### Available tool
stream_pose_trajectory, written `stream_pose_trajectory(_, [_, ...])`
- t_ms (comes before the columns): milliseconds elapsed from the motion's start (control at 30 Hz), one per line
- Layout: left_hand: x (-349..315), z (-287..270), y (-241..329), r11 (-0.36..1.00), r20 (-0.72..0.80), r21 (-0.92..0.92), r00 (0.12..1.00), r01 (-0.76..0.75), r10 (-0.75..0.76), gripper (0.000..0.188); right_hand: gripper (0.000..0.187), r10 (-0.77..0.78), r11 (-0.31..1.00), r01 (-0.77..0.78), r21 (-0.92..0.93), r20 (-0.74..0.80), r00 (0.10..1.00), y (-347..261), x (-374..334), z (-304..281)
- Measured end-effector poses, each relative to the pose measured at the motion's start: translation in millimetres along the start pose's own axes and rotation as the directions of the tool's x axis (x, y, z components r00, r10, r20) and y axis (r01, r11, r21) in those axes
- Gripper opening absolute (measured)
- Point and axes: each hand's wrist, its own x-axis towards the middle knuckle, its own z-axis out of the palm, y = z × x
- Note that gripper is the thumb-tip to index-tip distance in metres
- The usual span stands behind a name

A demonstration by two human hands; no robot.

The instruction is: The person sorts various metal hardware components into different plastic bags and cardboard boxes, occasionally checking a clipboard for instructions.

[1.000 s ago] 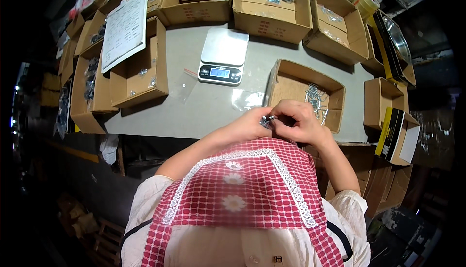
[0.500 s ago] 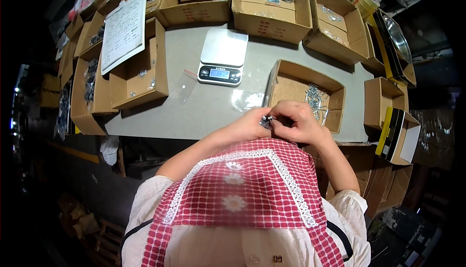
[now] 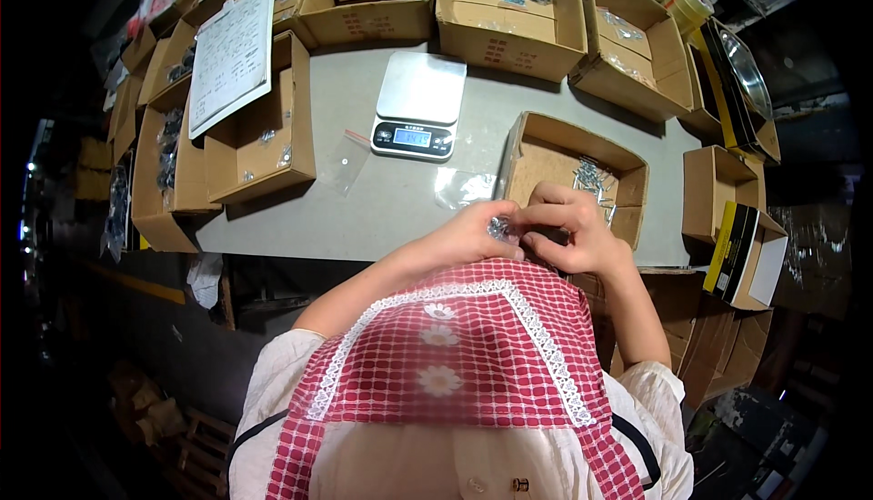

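Note:
My left hand is closed round a small clear plastic bag of shiny metal parts, held just in front of the red checked apron. What the parts are is too small and covered to tell. My right hand has its fingers curled at the bag's right side, with the fingertips at its edge. Just beyond my hands stands an open cardboard box with loose silver screws in it. An empty-looking clear bag lies flat on the table near the left hand.
A white digital scale with a lit display stands mid-table, beside another flat clear bag. Cardboard boxes of bagged hardware line the far edge. On the left, a written sheet rests over a box; more boxes stand right.
My right hand has shifted slightly right, and its thumb and fingers have spread a little. More of the bag shows in my left hand, which has stayed in about the same place.

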Motion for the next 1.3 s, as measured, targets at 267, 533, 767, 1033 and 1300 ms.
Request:
stream_pose_trajectory(267, [-2.8, 4.1, 2.1, 0.965, -0.005, -0.264, 1.0, 0.0, -0.001, 0.046, 0.013, 0.061, 0.974, -0.032, 0.223, -0.124, 0.99, 3.9, -7.5, 11.8])
stream_pose_trajectory(533, [13.6, 7.1, 17.7, 0.683, 0.127, -0.701, 0.979, 0.204, -0.161, 0.04, 0.019, 0.567, 0.607, -0.18, 0.774, -0.263, 0.781, 40.1, -21.5, 16.9])
stream_pose_trajectory(767, [62.0, 9.2, -10.9, 0.273, 0.364, -0.885, 0.926, 0.377, -0.099, 0.039, 0.03, 0.743, 0.442, -0.336, 0.832, -0.13, 0.657, 69.3, -55.9, 18.4])
stream_pose_trajectory(1033, [56.6, 5.8, -4.4, 0.189, 0.439, -0.879, 0.898, 0.438, -0.042, 0.04, 0.029, 0.694, 0.482, -0.42, 0.769, -0.043, 0.719, 74.4, -58.2, 16.1])
stream_pose_trajectory(1300, [32.3, 0.8, 9.7, 0.815, -0.159, -0.58, 0.982, -0.011, -0.1, 0.031, 0.026, 0.595, 0.794, -0.519, 0.316, -0.234, 0.769, 96.7, -42.2, 8.9])
